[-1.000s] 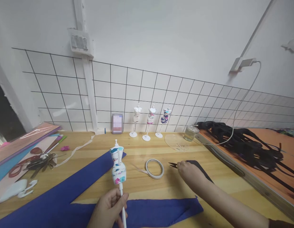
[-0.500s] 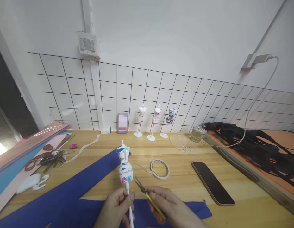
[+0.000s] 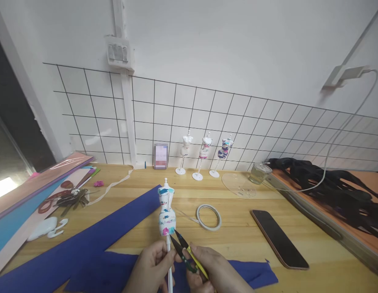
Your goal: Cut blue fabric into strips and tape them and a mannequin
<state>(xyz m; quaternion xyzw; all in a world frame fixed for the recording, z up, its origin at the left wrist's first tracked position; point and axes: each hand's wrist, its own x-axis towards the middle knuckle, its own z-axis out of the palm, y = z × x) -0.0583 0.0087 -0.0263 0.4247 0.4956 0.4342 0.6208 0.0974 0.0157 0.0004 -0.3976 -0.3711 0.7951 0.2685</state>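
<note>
My left hand (image 3: 154, 266) is closed round the white stem of a small mannequin (image 3: 167, 211), which stands upright with blue, pink and teal patches on its white body. In my right hand (image 3: 211, 264) are yellow-handled thread snips (image 3: 189, 252). Their dark blades are apart, with the tips close to the mannequin's lower edge; whether they touch it I cannot tell. Beneath both hands lies dark blue fabric (image 3: 250, 272), and a blue strip (image 3: 115, 224) runs off to the left.
Behind stand three mannequins (image 3: 204, 152) on white bases. A tape roll (image 3: 208, 217) and a phone (image 3: 280, 239) lie to the right, near a glass jar (image 3: 258, 173) and black straps (image 3: 332, 183). Keys (image 3: 73, 198), an earphone case (image 3: 42, 228) and coloured sheets (image 3: 39, 203) are at left.
The snips have opened and come nearer the base of the mannequin's body. The view has shifted slightly, so most things appear further right. My left hand still holds the stem.
</note>
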